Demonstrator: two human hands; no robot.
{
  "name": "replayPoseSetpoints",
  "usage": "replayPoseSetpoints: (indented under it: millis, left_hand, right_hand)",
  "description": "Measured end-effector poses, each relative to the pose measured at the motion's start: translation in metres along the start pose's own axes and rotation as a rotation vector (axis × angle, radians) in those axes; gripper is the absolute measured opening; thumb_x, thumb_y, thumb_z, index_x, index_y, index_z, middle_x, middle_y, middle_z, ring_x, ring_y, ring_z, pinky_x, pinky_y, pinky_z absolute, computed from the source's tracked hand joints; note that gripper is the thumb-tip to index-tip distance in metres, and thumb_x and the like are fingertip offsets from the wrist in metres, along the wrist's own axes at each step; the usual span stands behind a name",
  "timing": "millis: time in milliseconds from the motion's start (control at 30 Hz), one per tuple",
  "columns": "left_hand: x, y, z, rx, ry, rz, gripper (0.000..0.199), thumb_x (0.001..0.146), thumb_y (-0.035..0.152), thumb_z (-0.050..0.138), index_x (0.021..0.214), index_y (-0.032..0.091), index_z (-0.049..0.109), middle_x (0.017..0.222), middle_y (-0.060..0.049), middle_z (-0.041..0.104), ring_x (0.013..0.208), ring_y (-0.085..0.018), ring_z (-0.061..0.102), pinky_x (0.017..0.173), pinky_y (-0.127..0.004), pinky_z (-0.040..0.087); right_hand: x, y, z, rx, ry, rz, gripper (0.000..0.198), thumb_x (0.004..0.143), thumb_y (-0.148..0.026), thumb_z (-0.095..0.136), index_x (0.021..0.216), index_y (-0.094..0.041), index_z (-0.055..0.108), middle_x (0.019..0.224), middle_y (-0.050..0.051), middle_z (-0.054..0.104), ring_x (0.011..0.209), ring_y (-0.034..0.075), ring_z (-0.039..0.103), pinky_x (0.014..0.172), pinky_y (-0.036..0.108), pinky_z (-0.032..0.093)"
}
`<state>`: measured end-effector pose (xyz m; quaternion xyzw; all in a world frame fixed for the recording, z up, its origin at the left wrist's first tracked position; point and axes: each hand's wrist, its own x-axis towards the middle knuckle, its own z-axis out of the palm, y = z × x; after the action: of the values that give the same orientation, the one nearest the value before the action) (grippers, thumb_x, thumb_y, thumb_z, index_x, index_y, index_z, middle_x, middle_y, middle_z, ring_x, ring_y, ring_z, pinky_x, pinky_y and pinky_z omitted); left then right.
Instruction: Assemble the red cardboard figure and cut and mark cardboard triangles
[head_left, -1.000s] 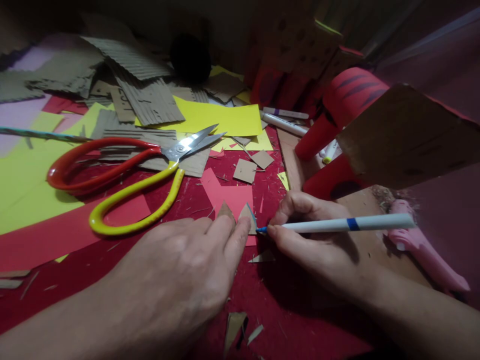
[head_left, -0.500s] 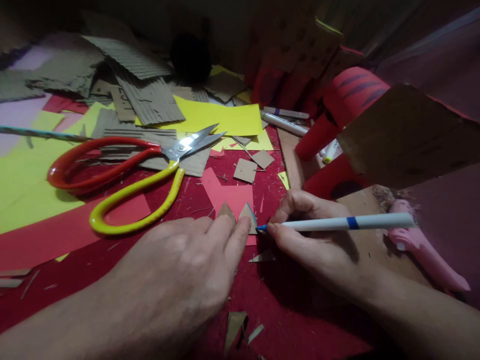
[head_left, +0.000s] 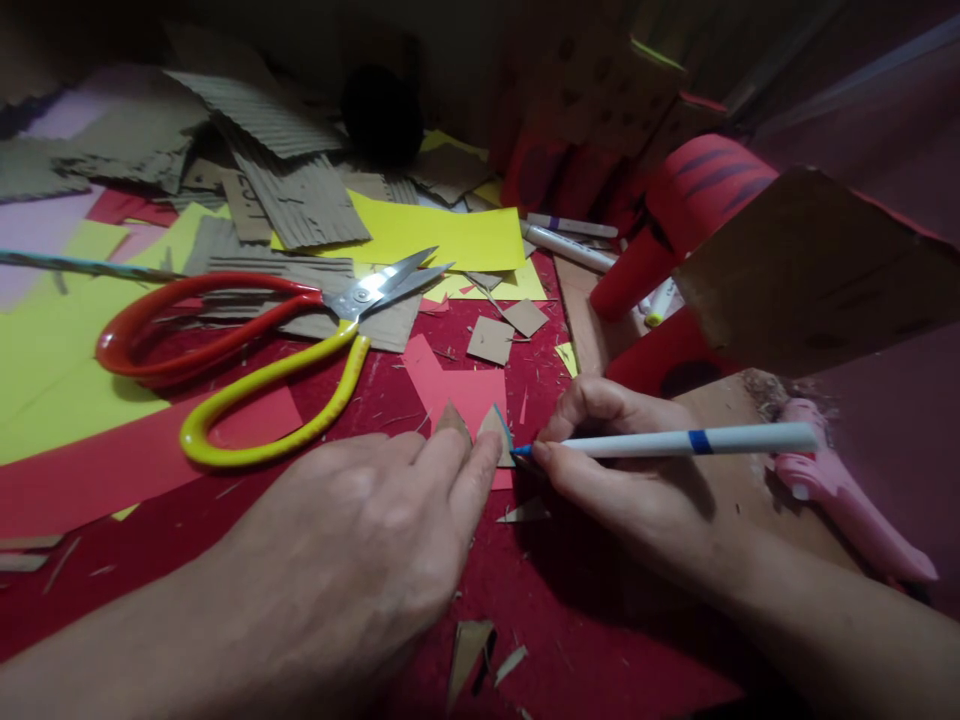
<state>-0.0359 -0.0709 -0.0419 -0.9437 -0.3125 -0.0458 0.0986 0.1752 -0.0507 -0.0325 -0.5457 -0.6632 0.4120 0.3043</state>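
Note:
My left hand is closed, its fingers pressed together, and holds a small cardboard triangle down on red paper. Just left of it, a second brown cardboard tip sticks out past the fingers. The triangle's right edge carries a blue line. In my right hand is a white felt-tip pen with a blue band, gripped near its tip. The blue nib touches or nearly touches the triangle's lower right edge. Part of the triangle is hidden under my left fingers.
Large scissors with red and yellow handles lie left, blades apart. Behind are torn corrugated cardboard and yellow paper. A red paper and cardboard construction stands right, above a pink glue gun. Small scraps litter the red surface.
The pen's nib has shifted slightly up along the triangle's right edge, and its back end has moved a little left. My left hand stays in place.

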Motion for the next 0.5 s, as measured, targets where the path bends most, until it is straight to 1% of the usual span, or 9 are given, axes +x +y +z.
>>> replayPoseSetpoints:
  millis: [100,200,267,367,433,500]
  left_hand:
    - [0.001,0.0001,-0.0008,0.016,0.001,-0.007,0.053,0.086,0.011,0.048,0.138,-0.003,0.053,0.095,-0.018,0.07,0.069,-0.027,0.067,0.057,-0.038,0.056]
    - [0.0013,0.0009,-0.0006,0.022,0.004,-0.005,0.054,0.085,0.006,0.047,0.137,-0.003,0.053,0.093,-0.017,0.07,0.068,-0.027,0.067,0.056,-0.038,0.056]
    - [0.0012,0.0013,-0.0005,0.015,0.001,-0.011,0.054,0.086,0.008,0.048,0.138,-0.003,0.052,0.095,-0.018,0.07,0.068,-0.027,0.068,0.056,-0.038,0.056]
    - [0.0008,0.0013,-0.0014,0.012,-0.001,-0.017,0.053,0.087,0.009,0.048,0.138,-0.002,0.053,0.099,-0.019,0.071,0.07,-0.027,0.068,0.058,-0.037,0.056]
    - [0.0005,0.001,-0.0015,0.014,-0.004,-0.009,0.054,0.086,0.009,0.047,0.139,-0.002,0.052,0.102,-0.02,0.071,0.069,-0.027,0.068,0.057,-0.038,0.056]
    - [0.0002,0.0008,0.0,0.013,-0.01,0.001,0.055,0.086,0.01,0.046,0.139,-0.004,0.051,0.103,-0.022,0.07,0.069,-0.027,0.068,0.056,-0.039,0.055]
  right_hand:
    - [0.001,-0.0009,-0.001,0.079,-0.07,0.071,0.015,0.073,-0.009,0.062,0.065,-0.021,0.056,0.053,-0.004,0.058,0.047,0.009,0.049,0.04,0.017,0.035]
    - [0.0015,-0.002,-0.0005,0.128,-0.056,0.106,0.016,0.073,-0.009,0.062,0.064,-0.021,0.056,0.051,-0.004,0.059,0.044,0.009,0.05,0.038,0.017,0.034]
    - [0.0016,-0.0022,0.0003,0.097,-0.018,0.087,0.015,0.074,-0.01,0.062,0.064,-0.021,0.056,0.052,-0.004,0.059,0.045,0.009,0.049,0.038,0.017,0.034]
    - [0.0015,-0.0021,0.0004,0.016,0.017,0.02,0.015,0.075,-0.011,0.062,0.065,-0.021,0.056,0.056,-0.004,0.058,0.05,0.009,0.049,0.042,0.017,0.036]
    - [0.0014,-0.0024,-0.0005,-0.005,-0.015,0.01,0.015,0.074,-0.01,0.062,0.065,-0.02,0.056,0.057,-0.004,0.058,0.05,0.009,0.047,0.043,0.017,0.036]
    - [0.0014,-0.003,-0.0016,0.013,-0.071,0.035,0.015,0.073,-0.009,0.062,0.065,-0.02,0.056,0.056,-0.005,0.057,0.049,0.008,0.046,0.041,0.017,0.034]
